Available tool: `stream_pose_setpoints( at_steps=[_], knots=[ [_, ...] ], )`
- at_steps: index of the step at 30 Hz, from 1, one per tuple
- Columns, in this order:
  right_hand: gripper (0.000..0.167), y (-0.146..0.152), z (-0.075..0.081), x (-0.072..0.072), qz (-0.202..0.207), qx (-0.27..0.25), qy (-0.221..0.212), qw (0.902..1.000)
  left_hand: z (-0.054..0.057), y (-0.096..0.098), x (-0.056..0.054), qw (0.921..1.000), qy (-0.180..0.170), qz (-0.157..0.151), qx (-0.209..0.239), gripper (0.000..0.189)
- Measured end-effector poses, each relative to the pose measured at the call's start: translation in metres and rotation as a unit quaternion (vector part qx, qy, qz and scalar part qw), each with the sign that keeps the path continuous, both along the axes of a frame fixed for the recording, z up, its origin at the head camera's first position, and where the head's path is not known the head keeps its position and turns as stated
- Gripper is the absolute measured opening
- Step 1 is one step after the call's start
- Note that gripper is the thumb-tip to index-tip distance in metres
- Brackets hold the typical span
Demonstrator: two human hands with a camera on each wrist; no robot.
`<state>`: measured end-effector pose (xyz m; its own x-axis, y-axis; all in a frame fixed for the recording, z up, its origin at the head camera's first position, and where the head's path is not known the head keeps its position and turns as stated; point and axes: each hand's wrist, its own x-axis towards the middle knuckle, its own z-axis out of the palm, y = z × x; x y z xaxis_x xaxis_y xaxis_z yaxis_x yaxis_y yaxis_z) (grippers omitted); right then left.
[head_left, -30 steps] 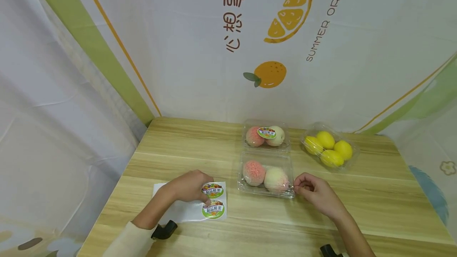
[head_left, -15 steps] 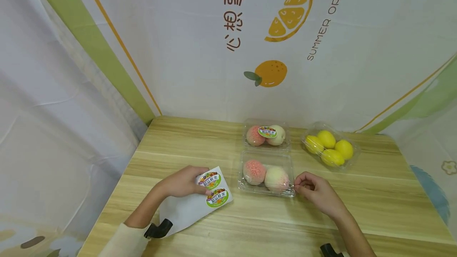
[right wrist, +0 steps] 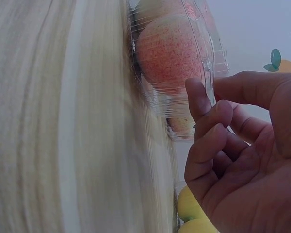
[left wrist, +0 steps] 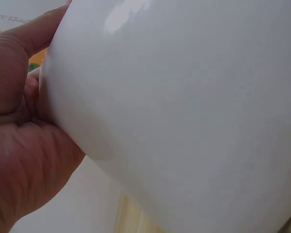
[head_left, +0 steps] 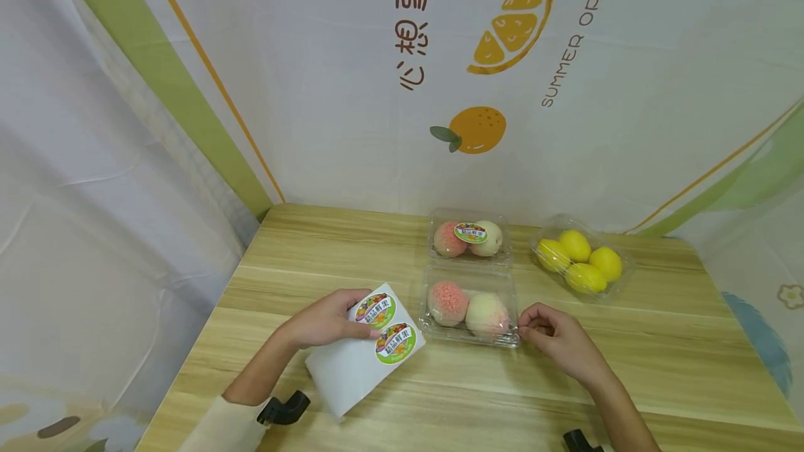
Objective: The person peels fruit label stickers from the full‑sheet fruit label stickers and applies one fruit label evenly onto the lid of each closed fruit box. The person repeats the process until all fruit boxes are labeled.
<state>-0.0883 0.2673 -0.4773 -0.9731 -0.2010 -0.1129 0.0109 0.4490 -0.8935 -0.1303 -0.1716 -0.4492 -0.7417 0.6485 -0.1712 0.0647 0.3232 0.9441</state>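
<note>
My left hand (head_left: 329,319) grips a white sticker sheet (head_left: 348,375) by its upper edge, thumb on top. Two oval fruit labels (head_left: 396,342) sit at the sheet's right end, which is raised and tilted. In the left wrist view the sheet's blank glossy face (left wrist: 174,107) fills most of the picture. My right hand (head_left: 562,344) pinches the right rim of a clear plastic clamshell box (head_left: 467,335) between thumb and forefinger. Inside that box lie two peaches (head_left: 447,303), one pink, one paler. The right wrist view shows the pinched rim and a pink peach (right wrist: 167,53) close up.
Behind the near box stands another clear clamshell (head_left: 433,253) with two peaches and an oval label on it. A clear box (head_left: 618,288) of several lemons (head_left: 585,277) is at the back right. A printed curtain (head_left: 345,124) hangs at the table's (head_left: 301,250) far edge.
My left hand has lifted the sticker sheet off the table, turning and tilting it, and brought its labelled end right, toward the near box. The right hand has stayed at the box rim.
</note>
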Motion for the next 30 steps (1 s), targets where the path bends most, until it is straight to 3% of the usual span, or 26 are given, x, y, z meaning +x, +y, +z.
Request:
stream_pose_setpoints(
  at_steps=[19,30],
  knots=[
    [0.005,-0.002,0.001,0.001,-0.006,0.004,0.002,1.0000,0.001,0.047,0.001,0.9944,-0.040,0.044,0.088,0.036],
    [0.006,-0.003,0.002,-0.001,-0.011,0.008,0.011,0.9999,0.001,0.070,0.000,0.9933,-0.041,0.037,0.102,0.044]
  ],
)
